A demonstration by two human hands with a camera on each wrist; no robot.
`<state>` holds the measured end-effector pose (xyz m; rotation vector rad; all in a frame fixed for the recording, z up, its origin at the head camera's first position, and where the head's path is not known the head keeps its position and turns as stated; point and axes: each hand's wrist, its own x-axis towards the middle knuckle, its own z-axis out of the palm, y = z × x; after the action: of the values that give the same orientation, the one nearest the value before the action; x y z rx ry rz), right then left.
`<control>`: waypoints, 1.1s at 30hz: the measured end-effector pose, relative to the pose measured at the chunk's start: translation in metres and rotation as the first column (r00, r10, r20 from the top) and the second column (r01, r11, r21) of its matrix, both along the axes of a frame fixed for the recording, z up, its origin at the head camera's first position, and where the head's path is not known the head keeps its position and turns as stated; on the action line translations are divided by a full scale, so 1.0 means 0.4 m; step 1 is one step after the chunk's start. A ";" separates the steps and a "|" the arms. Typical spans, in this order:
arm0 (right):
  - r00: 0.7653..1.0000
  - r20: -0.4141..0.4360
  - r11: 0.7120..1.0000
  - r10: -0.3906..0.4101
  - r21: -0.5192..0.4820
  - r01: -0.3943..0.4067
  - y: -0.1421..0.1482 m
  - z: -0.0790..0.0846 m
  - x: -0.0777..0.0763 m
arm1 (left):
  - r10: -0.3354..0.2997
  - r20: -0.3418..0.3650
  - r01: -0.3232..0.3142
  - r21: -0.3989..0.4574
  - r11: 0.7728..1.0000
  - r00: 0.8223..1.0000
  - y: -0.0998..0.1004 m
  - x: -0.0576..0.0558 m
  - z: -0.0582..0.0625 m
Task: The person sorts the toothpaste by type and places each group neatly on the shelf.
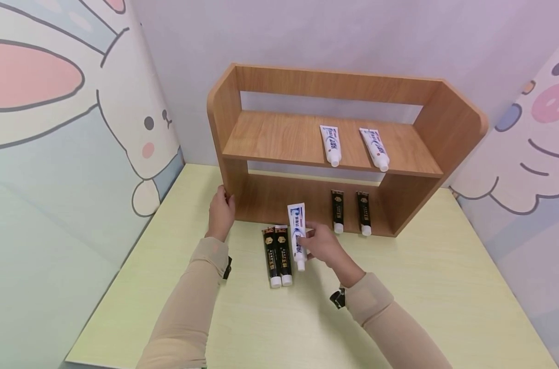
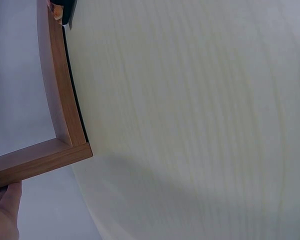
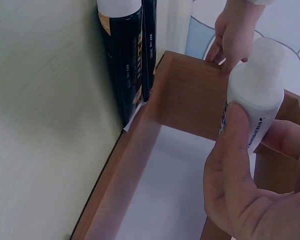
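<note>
My right hand (image 1: pixel 323 245) pinches a white toothpaste tube (image 1: pixel 297 230) between thumb and fingers, cap towards me, in front of the lower shelf. The right wrist view shows its white cap (image 3: pixel 267 62) close up. My left hand (image 1: pixel 221 215) grips the left side panel (image 2: pixel 45 162) of a wooden shelf unit (image 1: pixel 339 72) near its front edge. Between the hands, two black toothpaste tubes (image 1: pixel 277 256) lie side by side on the table, their top ends by the shelf's front edge.
Two white toothpaste tubes (image 1: pixel 331 146) lie apart on the upper shelf, caps over its front edge. Below them, two black toothpaste tubes (image 1: pixel 338 210) lie on the lower shelf. The pale table (image 1: pixel 445 287) extends to both sides, with cartoon-printed walls (image 1: pixel 76 205) around it.
</note>
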<state>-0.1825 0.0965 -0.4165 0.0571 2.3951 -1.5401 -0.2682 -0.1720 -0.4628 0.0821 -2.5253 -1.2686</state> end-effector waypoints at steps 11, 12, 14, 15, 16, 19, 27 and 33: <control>0.998 -0.057 1.000 0.020 -0.006 -0.021 -0.006 0.046 0.006 | 0.004 -0.016 -0.005 -0.008 1.000 1.000 0.001 0.002 0.000; 0.998 -0.062 1.000 0.023 -0.004 -0.024 -0.007 0.053 0.006 | 0.005 -0.019 -0.005 -0.008 1.000 1.000 0.001 0.002 0.000; 0.997 -0.071 1.000 0.026 -0.002 -0.026 -0.009 0.066 0.008 | 0.006 -0.022 -0.006 -0.011 1.000 1.000 0.001 0.001 -0.001; 0.997 -0.077 1.000 0.031 0.000 -0.031 -0.010 0.072 0.009 | 0.004 -0.022 -0.004 -0.011 1.000 1.000 0.001 0.002 -0.001; 0.996 -0.083 0.999 0.034 0.002 -0.034 -0.011 0.078 0.010 | 0.006 -0.019 -0.006 -0.011 1.000 1.000 0.001 0.001 -0.001; 0.994 -0.099 0.999 0.045 0.005 -0.045 -0.013 0.095 0.012 | 0.003 -0.016 -0.003 -0.007 1.000 1.000 0.001 0.001 -0.001; 0.988 -0.136 0.997 0.074 0.011 -0.073 -0.021 0.152 0.016 | -0.006 -0.009 0.006 0.014 1.000 1.000 -0.002 0.001 -0.004; 0.983 -0.155 0.995 0.095 0.024 -0.092 -0.023 0.213 0.015 | 0.001 -0.002 -0.001 0.008 1.000 1.000 -0.002 0.004 -0.003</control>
<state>-0.1764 0.0871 -0.3311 -0.1763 2.4905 -1.5332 -0.2667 -0.1728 -0.4640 0.0833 -2.5182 -1.2782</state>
